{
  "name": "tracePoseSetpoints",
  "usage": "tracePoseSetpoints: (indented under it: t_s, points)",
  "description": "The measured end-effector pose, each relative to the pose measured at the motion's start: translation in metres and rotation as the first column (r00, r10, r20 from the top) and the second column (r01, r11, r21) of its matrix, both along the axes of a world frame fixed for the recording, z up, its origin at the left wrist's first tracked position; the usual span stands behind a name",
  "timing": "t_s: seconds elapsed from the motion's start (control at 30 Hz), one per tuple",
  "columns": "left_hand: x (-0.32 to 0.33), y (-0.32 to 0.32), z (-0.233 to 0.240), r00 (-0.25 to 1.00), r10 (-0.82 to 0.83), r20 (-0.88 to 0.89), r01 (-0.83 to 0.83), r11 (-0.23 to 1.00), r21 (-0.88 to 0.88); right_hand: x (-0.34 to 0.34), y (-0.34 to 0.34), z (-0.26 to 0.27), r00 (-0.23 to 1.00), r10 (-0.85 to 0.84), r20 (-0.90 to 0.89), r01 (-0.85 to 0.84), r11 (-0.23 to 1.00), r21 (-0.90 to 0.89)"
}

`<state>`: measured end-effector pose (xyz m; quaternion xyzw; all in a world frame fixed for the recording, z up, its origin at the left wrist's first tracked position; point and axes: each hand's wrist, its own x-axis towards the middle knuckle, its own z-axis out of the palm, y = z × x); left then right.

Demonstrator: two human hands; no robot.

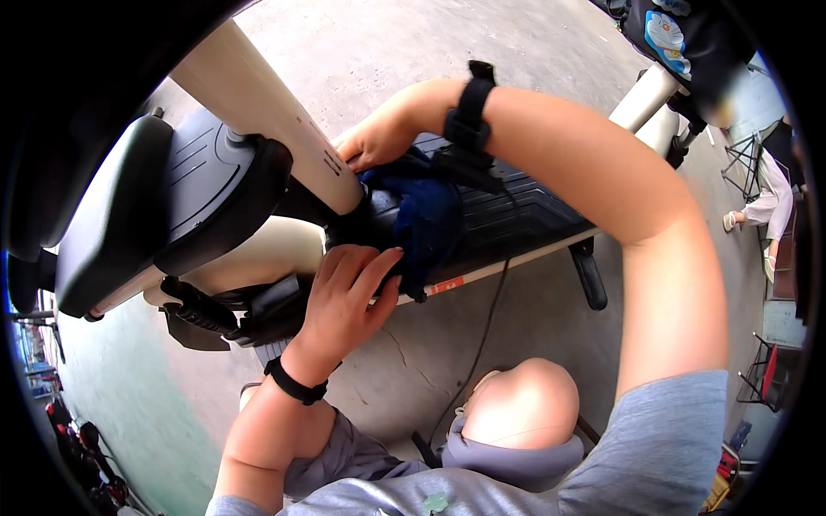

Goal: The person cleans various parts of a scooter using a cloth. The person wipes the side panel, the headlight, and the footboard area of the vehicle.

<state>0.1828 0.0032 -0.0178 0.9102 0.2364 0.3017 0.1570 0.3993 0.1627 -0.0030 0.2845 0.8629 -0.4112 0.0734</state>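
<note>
A cream-coloured tube (277, 122) of a scooter slants down into a black collar (377, 216) by the black ridged footboard (529, 203). Dark blue cloth (429, 206) is bunched against the collar. My left hand (348, 290) is at the near side of the collar, its thumb and forefinger by the cloth's edge; its grip is unclear. My right arm bends around the far side, and my right hand (381, 142) touches the cloth behind the tube, its fingertips partly hidden. Both wrists wear black straps; a dark box-like device (468, 168) is at the right one.
A black padded seat (110, 213) and a black footrest (200, 316) are at the left. A side stand (587, 274) hangs under the footboard. A thin cable (487, 322) runs down past my knee (529, 403). At the far right are another person's legs (771, 193) and a folding stool (768, 374).
</note>
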Motion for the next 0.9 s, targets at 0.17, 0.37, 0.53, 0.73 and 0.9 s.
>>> tracePoseSetpoints:
  t_s: [0.17, 0.37, 0.53, 0.73, 0.9]
  points:
    - [0.000, 0.003, 0.000, 1.000, -0.012, 0.000, 0.012, 1.000, 0.019, -0.015, 0.018, -0.028, 1.000, 0.021, -0.015, -0.021, 1.000, 0.001]
    - [0.004, 0.002, 0.003, 1.000, -0.004, 0.018, 0.005, 1.000, -0.015, 0.039, -0.048, 0.007, 0.992, -0.112, 0.058, 0.095, 0.967, 0.235]
    - [0.003, 0.001, -0.004, 0.999, 0.000, 0.038, 0.001, 1.000, -0.015, 0.014, -0.013, -0.013, 0.997, 0.076, -0.017, -0.061, 0.901, 0.430]
    - [-0.002, 0.004, -0.007, 1.000, 0.011, 0.024, -0.012, 0.999, 0.033, 0.017, -0.013, -0.022, 0.930, -0.335, 0.154, 0.285, 0.919, 0.274]
    - [0.004, 0.002, -0.010, 0.998, -0.001, 0.056, -0.002, 0.999, 0.045, 0.057, -0.044, 0.015, 0.743, -0.474, 0.472, 0.376, 0.880, 0.291]
